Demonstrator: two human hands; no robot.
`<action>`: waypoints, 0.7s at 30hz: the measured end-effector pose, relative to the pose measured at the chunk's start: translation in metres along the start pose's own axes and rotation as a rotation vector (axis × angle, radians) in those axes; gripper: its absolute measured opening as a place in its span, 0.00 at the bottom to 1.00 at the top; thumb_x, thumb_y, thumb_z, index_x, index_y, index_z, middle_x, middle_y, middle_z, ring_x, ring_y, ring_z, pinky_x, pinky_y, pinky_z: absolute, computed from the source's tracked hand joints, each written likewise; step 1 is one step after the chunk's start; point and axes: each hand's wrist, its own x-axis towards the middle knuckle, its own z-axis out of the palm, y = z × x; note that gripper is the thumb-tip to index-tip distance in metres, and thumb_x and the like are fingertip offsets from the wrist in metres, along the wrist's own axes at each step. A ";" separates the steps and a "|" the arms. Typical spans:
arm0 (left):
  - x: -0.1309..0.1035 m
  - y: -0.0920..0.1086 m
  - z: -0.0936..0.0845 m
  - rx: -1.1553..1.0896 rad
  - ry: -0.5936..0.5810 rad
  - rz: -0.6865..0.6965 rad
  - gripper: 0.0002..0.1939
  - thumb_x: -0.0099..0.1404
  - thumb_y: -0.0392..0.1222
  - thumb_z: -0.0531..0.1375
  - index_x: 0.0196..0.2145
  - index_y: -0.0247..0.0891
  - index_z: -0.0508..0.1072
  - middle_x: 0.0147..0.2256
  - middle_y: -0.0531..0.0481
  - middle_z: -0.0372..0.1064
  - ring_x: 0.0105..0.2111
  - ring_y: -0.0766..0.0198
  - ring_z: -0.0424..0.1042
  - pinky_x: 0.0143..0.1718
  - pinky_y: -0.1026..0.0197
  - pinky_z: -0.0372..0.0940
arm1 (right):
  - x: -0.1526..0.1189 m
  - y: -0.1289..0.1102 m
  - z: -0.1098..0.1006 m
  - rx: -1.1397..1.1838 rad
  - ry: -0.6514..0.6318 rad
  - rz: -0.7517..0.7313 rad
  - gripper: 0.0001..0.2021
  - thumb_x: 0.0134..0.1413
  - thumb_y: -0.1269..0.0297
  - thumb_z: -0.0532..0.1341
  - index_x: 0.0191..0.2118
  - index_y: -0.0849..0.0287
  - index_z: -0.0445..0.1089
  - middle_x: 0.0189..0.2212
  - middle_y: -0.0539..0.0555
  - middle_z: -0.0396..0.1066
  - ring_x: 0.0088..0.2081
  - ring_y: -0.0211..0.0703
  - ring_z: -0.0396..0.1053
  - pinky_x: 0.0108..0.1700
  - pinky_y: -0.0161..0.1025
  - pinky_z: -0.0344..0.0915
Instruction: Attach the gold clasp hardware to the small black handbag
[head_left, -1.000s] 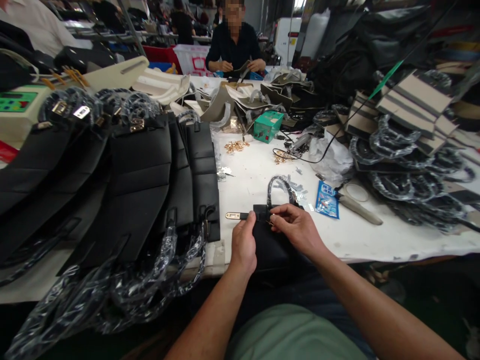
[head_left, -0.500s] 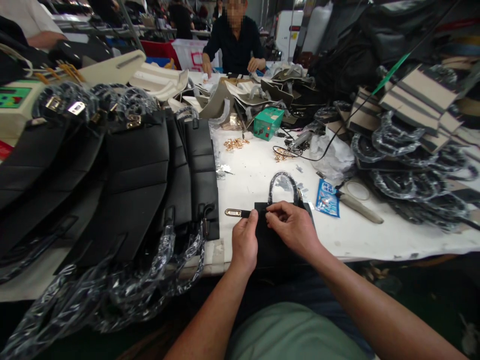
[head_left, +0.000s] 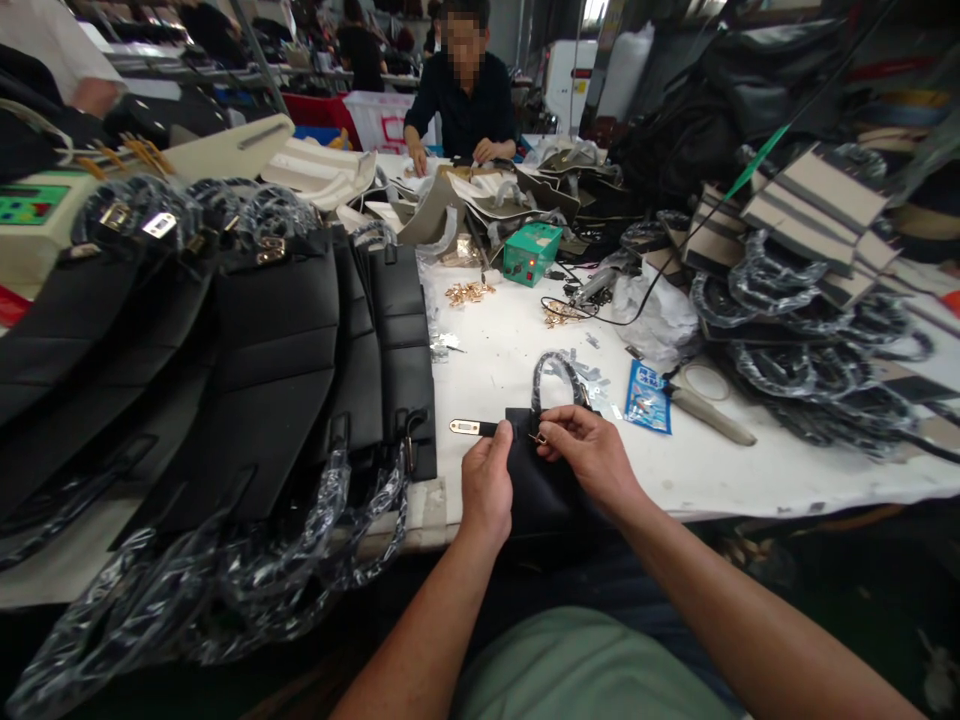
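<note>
A black bag piece (head_left: pixel 551 490) with a plastic-wrapped handle (head_left: pixel 553 368) lies at the table's front edge. My left hand (head_left: pixel 487 485) pinches a black strap (head_left: pixel 487 429) between thumb and fingers. The strap's end bears a gold metal plate (head_left: pixel 465 427) and points left. Just to the right, my right hand (head_left: pixel 585 450) is closed with its fingertips on a small shiny metal piece (head_left: pixel 537 438), over the bag piece near the handle's base. Part of the bag piece is hidden behind both hands.
Black panels (head_left: pixel 274 310) with wrapped handles pile up on the left. A green box (head_left: pixel 531 253), gold-coloured parts (head_left: pixel 469 292), a blue packet (head_left: pixel 648 397) and a wrapped tool (head_left: pixel 712 415) lie beyond my hands. More pieces (head_left: pixel 817 215) are stacked right. A person (head_left: pixel 465 90) sits opposite.
The small metal piece at my right fingertips now shows more clearly. The handle leans slightly more to the left. The person opposite has moved a hand inward.
</note>
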 end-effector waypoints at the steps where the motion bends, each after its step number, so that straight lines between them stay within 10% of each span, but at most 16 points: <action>1: 0.000 0.000 0.000 -0.016 0.002 -0.012 0.25 0.57 0.61 0.65 0.21 0.37 0.65 0.20 0.58 0.58 0.24 0.69 0.57 0.27 0.64 0.52 | 0.000 0.001 -0.001 0.015 0.002 -0.001 0.13 0.50 0.57 0.68 0.37 0.59 0.73 0.25 0.49 0.74 0.26 0.39 0.73 0.30 0.35 0.70; 21: 0.009 0.003 0.009 -0.029 -0.006 -0.074 0.22 0.58 0.58 0.65 0.34 0.33 0.77 0.28 0.50 0.74 0.29 0.62 0.71 0.35 0.60 0.64 | 0.005 0.016 -0.008 0.050 -0.065 -0.025 0.11 0.53 0.56 0.66 0.38 0.57 0.72 0.25 0.48 0.72 0.26 0.38 0.72 0.26 0.32 0.67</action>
